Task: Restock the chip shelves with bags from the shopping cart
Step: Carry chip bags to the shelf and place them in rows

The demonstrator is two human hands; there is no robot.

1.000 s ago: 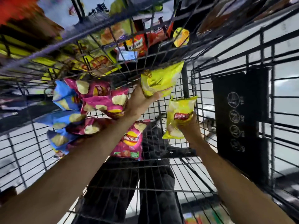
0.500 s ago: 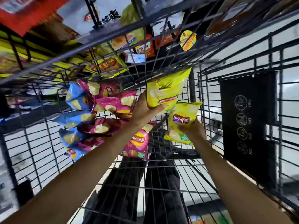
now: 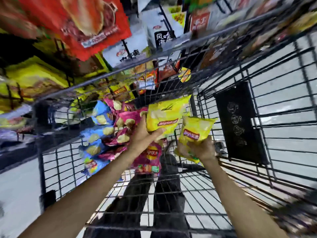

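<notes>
Right now both hands are inside the wire shopping cart [image 3: 274, 117], each gripping a yellow chip bag. The left hand [image 3: 145, 134] holds the larger yellow bag [image 3: 164, 117] by its lower edge, thumb across the front; the bag's long axis runs up and to the right, its top corner toward the cart's far rim, and the red logo reads upside down. The right hand [image 3: 200, 150] clutches the smaller yellow bag [image 3: 195, 129] from below, fingers curled round its bottom so that end is covered. This bag stands nearly upright, leaning slightly right, logo also inverted. The two bags sit just beside each other — whether they touch is hard to tell.

Behind the left hand lies a heap of pink bags [image 3: 127, 117] and blue bags [image 3: 101, 114] against the cart's left wall, partly hidden by the wrist. Shelves of snacks [image 3: 96, 26] above are blurred — little print is readable. Dark trousers [image 3: 154, 194] show through the cart floor.
</notes>
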